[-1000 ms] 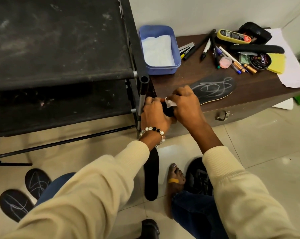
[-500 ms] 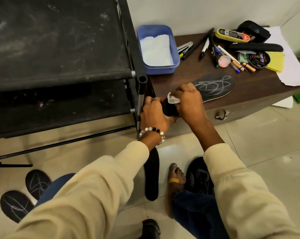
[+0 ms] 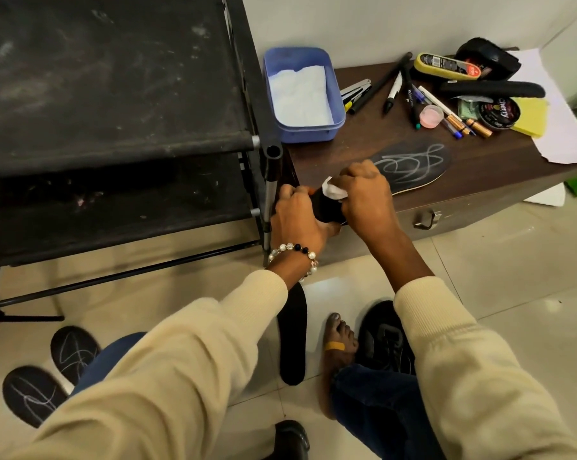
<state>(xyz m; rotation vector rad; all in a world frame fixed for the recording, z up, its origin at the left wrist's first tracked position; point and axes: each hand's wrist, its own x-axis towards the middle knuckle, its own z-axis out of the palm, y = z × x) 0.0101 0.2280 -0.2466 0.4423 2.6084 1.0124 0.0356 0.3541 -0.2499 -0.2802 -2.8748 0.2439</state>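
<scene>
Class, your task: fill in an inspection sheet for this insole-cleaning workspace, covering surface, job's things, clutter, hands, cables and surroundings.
Surface: brown cabinet top.
Job's things: scribbled insole lying on it; white wipe against its near end.
Clutter: blue tub, pens, polish tin at the back.
Hands: left hand grips the insole; right hand pinches the wipe.
Cables: nothing seen.
Surroundings: black rack alongside; floor insoles below.

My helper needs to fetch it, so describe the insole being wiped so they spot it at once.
On the brown table, in front of the blue tub, lies a black insole with white scribbles. Unlike the insoles on the floor, the left hand grips it and the right hand presses a white tissue on it.
</scene>
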